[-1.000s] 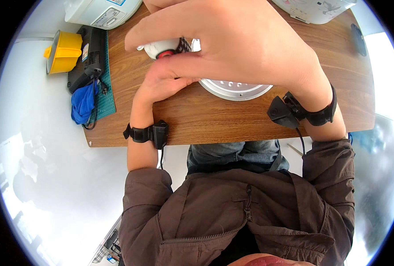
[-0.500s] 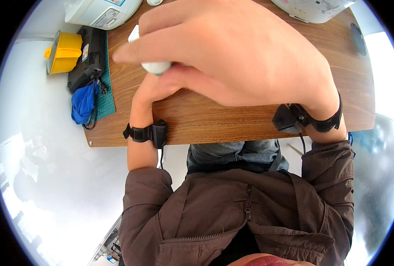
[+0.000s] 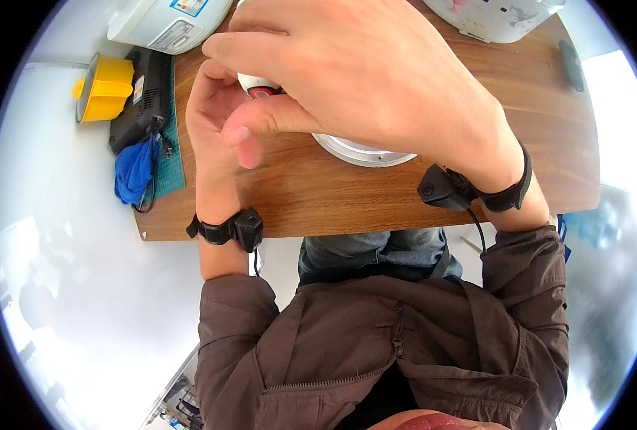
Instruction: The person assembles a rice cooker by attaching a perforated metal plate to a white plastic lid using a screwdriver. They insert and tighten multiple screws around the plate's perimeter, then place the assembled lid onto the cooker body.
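Note:
My right hand (image 3: 333, 75) is raised high over the table, close in view, its fingers and thumb closed around a small white rounded object (image 3: 254, 82) with a red and black end. Most of that object is hidden by the hand, so its kind cannot be told. My left hand (image 3: 211, 107) is just behind and to the left, beside the white object. Its fingers curl inward and are largely covered by the right hand; whether they touch the object cannot be seen. A white, silver-rimmed round item (image 3: 365, 155) shows partly beneath my right hand.
Two white appliances (image 3: 164, 25) (image 3: 494, 18) stand at the far left and far right of the brown table (image 3: 333, 204). On the left lie a green mat (image 3: 176, 154), a black device (image 3: 143, 100), a yellow cup-like container (image 3: 105, 87) and a blue cloth (image 3: 136, 170). A dark oval object (image 3: 570, 64) lies far right.
Both hands have shifted a little left, and the left hand now shows more beside the right. The white object's red and black end has come into view, as has the round item below.

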A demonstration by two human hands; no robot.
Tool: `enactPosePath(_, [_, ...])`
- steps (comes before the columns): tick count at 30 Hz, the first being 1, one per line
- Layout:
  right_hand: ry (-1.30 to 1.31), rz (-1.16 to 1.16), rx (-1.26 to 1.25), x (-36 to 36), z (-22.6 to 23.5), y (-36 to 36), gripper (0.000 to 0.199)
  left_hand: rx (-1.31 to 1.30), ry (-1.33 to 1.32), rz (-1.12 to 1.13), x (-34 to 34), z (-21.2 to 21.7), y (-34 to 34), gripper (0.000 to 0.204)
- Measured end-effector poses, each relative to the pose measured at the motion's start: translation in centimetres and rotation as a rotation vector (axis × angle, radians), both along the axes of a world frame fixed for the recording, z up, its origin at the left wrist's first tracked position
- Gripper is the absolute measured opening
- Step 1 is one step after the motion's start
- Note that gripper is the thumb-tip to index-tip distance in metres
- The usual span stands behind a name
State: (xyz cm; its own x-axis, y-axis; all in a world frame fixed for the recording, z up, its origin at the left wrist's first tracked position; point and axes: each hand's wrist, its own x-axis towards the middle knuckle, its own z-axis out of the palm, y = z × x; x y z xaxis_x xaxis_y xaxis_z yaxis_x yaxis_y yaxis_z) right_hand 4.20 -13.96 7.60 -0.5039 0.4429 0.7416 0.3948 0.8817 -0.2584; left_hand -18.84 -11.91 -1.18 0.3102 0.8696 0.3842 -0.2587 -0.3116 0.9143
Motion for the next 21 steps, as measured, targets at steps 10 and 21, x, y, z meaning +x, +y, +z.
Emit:
enactPosePath(10, [-0.025, 0.153, -0.043, 0.5, -0.1, 0.7, 0.025, 0.021, 0.133, 0.284, 0.9, -0.1, -1.6, 0.076])
enactPosePath(21, [0.04, 0.033, -0.143, -1.2, -1.5, 0.9, 0.03, 0.003, 0.124, 0.292, 1.2, -2.4, -1.0, 0.056])
